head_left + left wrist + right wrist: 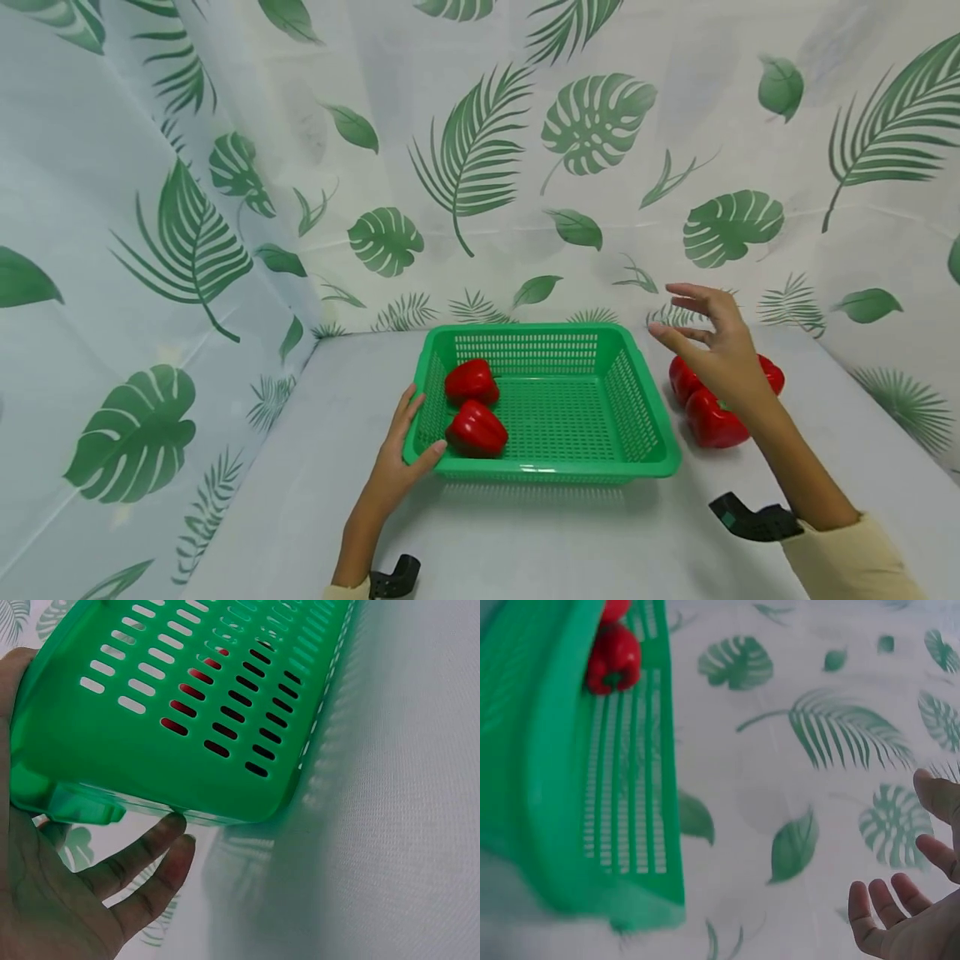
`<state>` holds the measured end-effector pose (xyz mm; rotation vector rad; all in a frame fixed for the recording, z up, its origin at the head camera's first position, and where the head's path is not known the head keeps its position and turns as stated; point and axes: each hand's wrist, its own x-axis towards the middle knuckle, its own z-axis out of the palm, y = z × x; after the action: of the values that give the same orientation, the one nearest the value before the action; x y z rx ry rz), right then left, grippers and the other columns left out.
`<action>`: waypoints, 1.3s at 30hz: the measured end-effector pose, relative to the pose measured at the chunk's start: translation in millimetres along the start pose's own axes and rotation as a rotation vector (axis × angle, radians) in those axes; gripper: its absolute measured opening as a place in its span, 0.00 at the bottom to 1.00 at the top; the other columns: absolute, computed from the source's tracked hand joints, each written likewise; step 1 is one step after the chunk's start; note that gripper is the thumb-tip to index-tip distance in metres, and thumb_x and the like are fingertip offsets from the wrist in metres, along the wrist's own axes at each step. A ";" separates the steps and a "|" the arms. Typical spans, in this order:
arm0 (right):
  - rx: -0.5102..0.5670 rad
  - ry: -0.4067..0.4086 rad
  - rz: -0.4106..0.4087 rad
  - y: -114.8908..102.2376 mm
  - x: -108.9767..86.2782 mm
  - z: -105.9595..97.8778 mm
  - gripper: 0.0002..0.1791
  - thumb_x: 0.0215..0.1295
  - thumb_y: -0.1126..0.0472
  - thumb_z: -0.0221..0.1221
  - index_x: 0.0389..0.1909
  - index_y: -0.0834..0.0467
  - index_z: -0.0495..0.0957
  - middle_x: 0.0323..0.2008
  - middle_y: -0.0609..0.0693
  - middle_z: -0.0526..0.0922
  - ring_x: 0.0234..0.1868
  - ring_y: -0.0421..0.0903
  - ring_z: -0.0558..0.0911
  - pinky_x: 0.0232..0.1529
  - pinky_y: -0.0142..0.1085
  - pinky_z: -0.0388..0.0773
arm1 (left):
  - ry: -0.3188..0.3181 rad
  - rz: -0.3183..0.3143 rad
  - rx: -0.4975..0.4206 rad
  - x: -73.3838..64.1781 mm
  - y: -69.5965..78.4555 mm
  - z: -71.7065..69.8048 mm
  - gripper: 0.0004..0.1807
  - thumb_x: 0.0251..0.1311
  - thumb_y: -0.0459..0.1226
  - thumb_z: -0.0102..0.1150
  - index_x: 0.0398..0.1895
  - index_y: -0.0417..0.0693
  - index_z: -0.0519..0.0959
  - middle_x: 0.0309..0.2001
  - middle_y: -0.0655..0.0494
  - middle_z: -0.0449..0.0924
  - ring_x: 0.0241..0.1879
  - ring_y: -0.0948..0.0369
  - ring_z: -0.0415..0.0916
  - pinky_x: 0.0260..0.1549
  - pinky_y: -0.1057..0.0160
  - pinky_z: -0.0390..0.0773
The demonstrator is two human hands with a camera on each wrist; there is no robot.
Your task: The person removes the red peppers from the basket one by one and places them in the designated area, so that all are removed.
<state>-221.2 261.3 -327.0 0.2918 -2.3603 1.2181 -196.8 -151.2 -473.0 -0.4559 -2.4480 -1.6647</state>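
Note:
A green plastic basket (555,469) stands on the table with two red bell peppers, one pepper (471,381) behind the other (477,429), at its left end. My left hand (393,467) holds the basket's front left corner, thumb at the rim and fingers against the outer side; the left wrist view shows fingertips (174,825) touching the green wall. To the right of the basket, my right hand (722,354) hovers with fingers spread and nothing in them. Below it lie more red bell peppers (714,421), partly hidden by the hand and forearm.
A white table surface (315,500) lies around the basket. Behind and at the sides hangs a white sheet (637,42) printed with green leaves. Both wrists carry black camera mounts (753,521).

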 end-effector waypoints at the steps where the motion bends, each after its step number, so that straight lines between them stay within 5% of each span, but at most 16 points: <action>1: 0.005 -0.022 -0.004 -4.7 5.5 5.4 0.36 0.62 0.57 0.65 0.70 0.51 0.64 0.68 0.53 0.63 0.65 0.49 0.70 0.50 0.19 0.73 | 0.000 -0.001 0.002 0.0 0.2 0.2 0.41 0.64 0.45 0.60 0.77 0.53 0.54 0.79 0.59 0.39 0.78 0.51 0.38 0.68 0.33 0.53; 7: 0.073 -0.155 -0.086 -18.5 35.3 39.6 0.31 0.66 0.56 0.62 0.69 0.55 0.65 0.67 0.55 0.67 0.65 0.56 0.71 0.53 0.24 0.75 | 0.000 -0.011 0.011 -0.3 2.1 0.2 0.40 0.63 0.45 0.60 0.77 0.54 0.54 0.80 0.59 0.39 0.78 0.51 0.39 0.68 0.33 0.53; 14: 0.170 -0.373 -0.051 -14.7 57.2 77.9 0.28 0.68 0.57 0.60 0.66 0.60 0.66 0.64 0.61 0.70 0.65 0.61 0.71 0.58 0.55 0.75 | -0.002 -0.020 0.009 -0.8 3.3 0.9 0.40 0.63 0.43 0.60 0.77 0.53 0.54 0.79 0.60 0.39 0.78 0.50 0.38 0.68 0.32 0.52; 27: 0.172 -0.871 0.157 -17.1 73.0 141.9 0.35 0.69 0.56 0.59 0.71 0.64 0.58 0.68 0.70 0.63 0.63 0.65 0.74 0.52 0.50 0.80 | -0.005 -0.037 0.053 -2.6 4.8 -2.2 0.42 0.63 0.46 0.61 0.77 0.54 0.53 0.79 0.60 0.40 0.78 0.50 0.40 0.67 0.33 0.54; 39: 0.119 -1.010 0.359 -4.8 75.9 192.2 0.38 0.66 0.57 0.62 0.72 0.62 0.57 0.70 0.69 0.60 0.66 0.64 0.70 0.60 0.57 0.73 | -0.021 -0.069 0.135 2.7 10.2 -7.0 0.47 0.60 0.48 0.63 0.78 0.54 0.50 0.79 0.62 0.41 0.78 0.55 0.41 0.68 0.36 0.56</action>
<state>-344.0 104.3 -381.9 0.6692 -3.2975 1.6364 -196.3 -153.8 -460.7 -0.3763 -2.5986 -1.5137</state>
